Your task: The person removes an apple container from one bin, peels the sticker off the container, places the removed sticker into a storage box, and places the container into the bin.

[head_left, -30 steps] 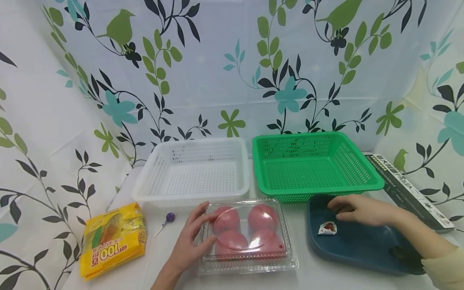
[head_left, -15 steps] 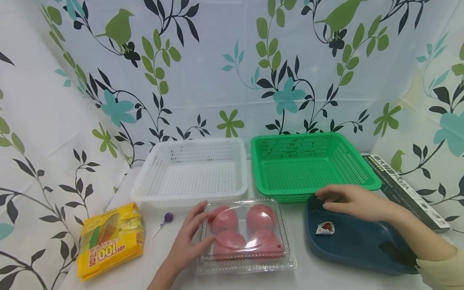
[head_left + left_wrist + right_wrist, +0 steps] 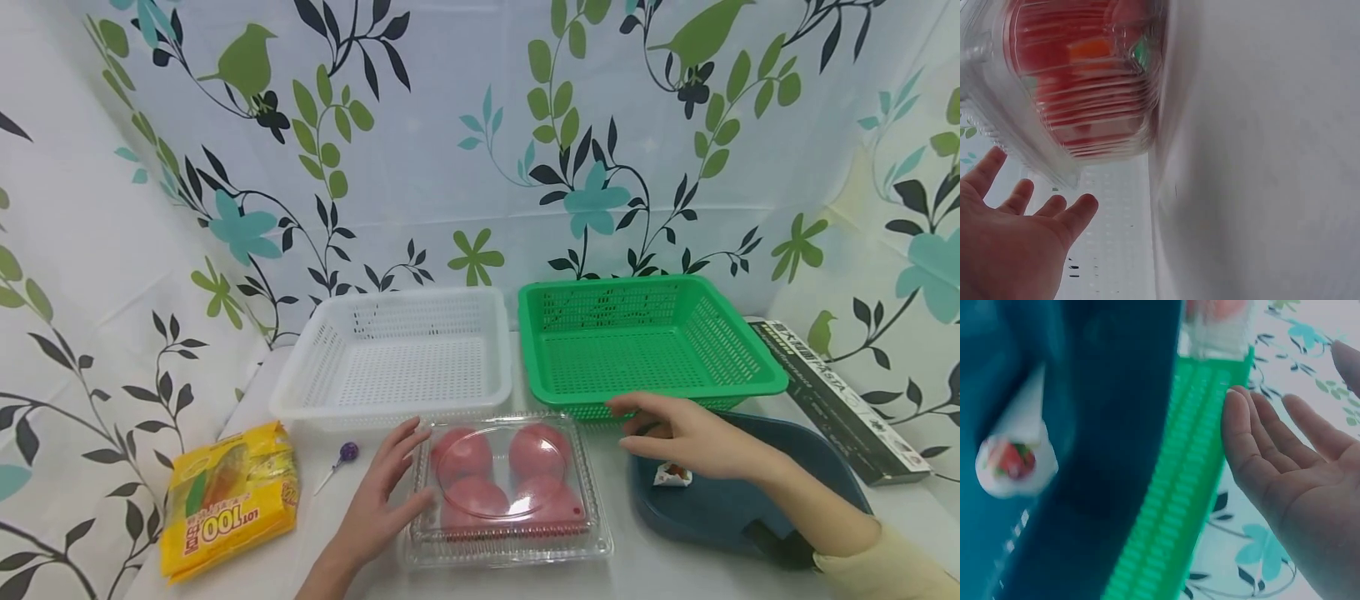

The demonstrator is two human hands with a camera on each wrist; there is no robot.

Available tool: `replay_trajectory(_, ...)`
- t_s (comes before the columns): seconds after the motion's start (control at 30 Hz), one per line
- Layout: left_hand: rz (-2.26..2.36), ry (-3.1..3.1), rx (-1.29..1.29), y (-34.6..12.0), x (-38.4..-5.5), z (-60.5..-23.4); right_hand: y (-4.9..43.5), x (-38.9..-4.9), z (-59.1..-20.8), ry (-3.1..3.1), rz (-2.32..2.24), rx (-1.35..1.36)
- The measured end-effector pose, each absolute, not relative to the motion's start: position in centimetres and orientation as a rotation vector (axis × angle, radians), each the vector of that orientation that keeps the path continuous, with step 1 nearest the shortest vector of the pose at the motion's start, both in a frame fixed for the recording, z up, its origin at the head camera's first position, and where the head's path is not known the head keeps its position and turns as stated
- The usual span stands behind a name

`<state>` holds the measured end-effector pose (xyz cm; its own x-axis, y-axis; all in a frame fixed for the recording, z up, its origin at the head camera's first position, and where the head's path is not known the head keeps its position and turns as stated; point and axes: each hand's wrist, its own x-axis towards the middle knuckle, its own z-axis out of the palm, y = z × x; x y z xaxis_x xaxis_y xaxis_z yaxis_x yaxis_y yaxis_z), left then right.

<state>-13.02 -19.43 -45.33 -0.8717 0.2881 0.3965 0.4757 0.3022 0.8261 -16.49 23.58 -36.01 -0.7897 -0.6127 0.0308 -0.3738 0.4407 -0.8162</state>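
Observation:
A clear plastic clamshell box [image 3: 512, 492] with several round pinkish-red fruits inside sits at the front middle of the table. Along its left edge, my left hand [image 3: 382, 492] has its fingers spread and the thumb beside the box corner. In the left wrist view, those fingers [image 3: 1079, 215] lie just below the box's rim, holding nothing. My right hand [image 3: 690, 437] hovers over the left end of a dark blue tray [image 3: 727, 517], fingers loosely bent and holding nothing. Inside the tray lies a small white wrapped piece [image 3: 1016, 465] with a strawberry picture on it.
A white basket [image 3: 397, 412] and a green basket [image 3: 660, 392] stand behind. On the left are a yellow snack bag [image 3: 228, 500] and a purple lollipop [image 3: 348, 452]. A long black-and-white pasta box [image 3: 847, 408] lies at the right beside the tray.
My right hand has moved left from the tray's back toward the clamshell box. My left fingers have drawn back slightly from its lid. The small wrapped piece stays in the tray.

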Motion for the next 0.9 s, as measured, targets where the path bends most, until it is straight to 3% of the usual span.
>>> replay_trajectory(0.27, -1.726, -2.366, -0.776, -20.7, -13.0, -45.7, 21.5, -16.1, -37.7, 2.4, -1.29, -0.839)
replay_trajectory(0.9, -2.033, -2.513, -0.626, -21.9, -13.2, -46.2, 18.1, -15.3, -39.5, 2.336, -1.313, -0.536)
